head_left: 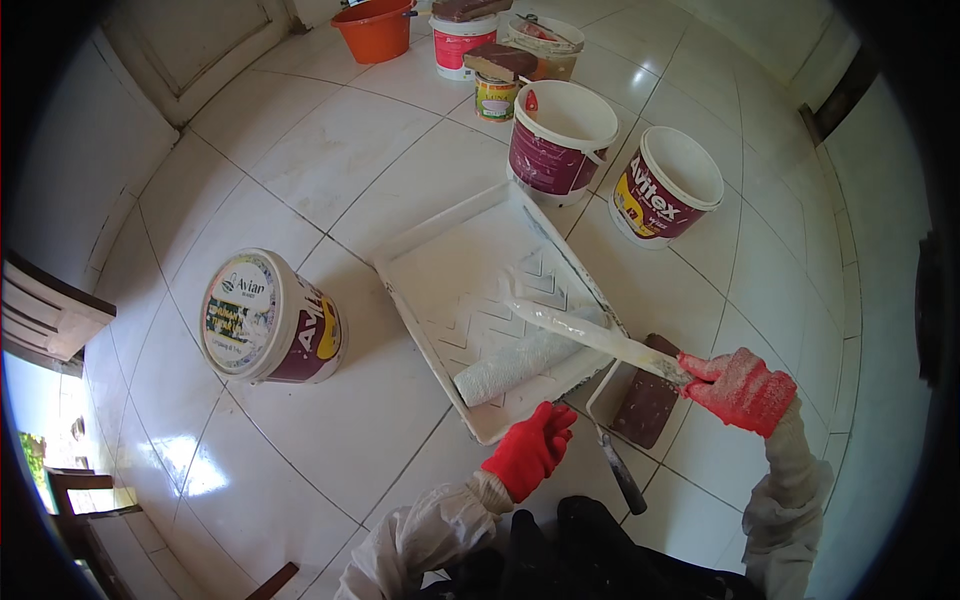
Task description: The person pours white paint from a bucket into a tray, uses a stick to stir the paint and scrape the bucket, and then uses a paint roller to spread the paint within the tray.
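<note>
My right hand, in a red glove dusted with white, grips the end of a long paint-coated stirring stick. The stick reaches over the paint tray, its far tip at the white paint inside. A paint roller lies across the tray's near, ridged part. Its wire frame bends out over the tray's edge, and the dark handle rests on the floor between my hands. My left hand, also red-gloved, hovers by the tray's near edge with fingers curled together, nothing visible in them.
A lidded paint bucket stands left of the tray. Two uncovered buckets stand beyond it. A brown block lies at its right corner. Farther back are an orange basin, a small can and other pails.
</note>
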Available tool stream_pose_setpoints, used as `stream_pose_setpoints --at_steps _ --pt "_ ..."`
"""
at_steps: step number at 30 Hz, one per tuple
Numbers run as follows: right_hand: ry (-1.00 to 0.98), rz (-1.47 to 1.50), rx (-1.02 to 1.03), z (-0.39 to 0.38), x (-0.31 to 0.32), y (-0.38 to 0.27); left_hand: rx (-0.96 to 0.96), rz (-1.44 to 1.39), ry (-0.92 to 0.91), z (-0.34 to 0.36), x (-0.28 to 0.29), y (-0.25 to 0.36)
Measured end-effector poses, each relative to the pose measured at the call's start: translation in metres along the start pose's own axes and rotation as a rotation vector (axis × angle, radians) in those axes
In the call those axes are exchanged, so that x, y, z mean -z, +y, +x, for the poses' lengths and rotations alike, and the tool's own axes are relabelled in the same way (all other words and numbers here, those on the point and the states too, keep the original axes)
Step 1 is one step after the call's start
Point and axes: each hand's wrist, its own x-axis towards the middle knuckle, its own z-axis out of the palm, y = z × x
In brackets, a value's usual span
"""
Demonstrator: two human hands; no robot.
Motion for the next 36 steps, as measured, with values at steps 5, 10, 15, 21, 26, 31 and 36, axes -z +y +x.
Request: stream_pose_setpoints --at_steps 5,10,15,21,26,31,36 --pt "0.260 -0.262 0.240 0.011 -0.003 -0.001 -0.011 -0.013 0.001 0.000 -0.004 0.001" --pt "-0.004 -0.004 -0.125 0.010 0.005 0.005 0.026 -0.031 0.045 0.000 -0.004 0.001" --pt "0.096 0.194 -0.053 0.015 0.015 0.001 0.003 -0.008 0.012 -0.001 -0.005 0.000" --pt "-0.017 0.122 -0.224 0.011 0.031 0.022 0.020 0.049 0.047 -0.008 -0.005 0.004" --pt "-0.017 0.171 -0.191 0.012 0.027 0.032 0.010 0.054 0.040 -0.007 -0.007 0.004" --pt "0.053 0.185 -0.199 0.022 0.024 0.019 0.027 -0.020 0.072 -0.006 -0.008 0.001" --pt "-0.043 0.058 0.002 0.042 0.008 0.010 0.019 0.121 0.056 -0.020 -0.015 0.008"
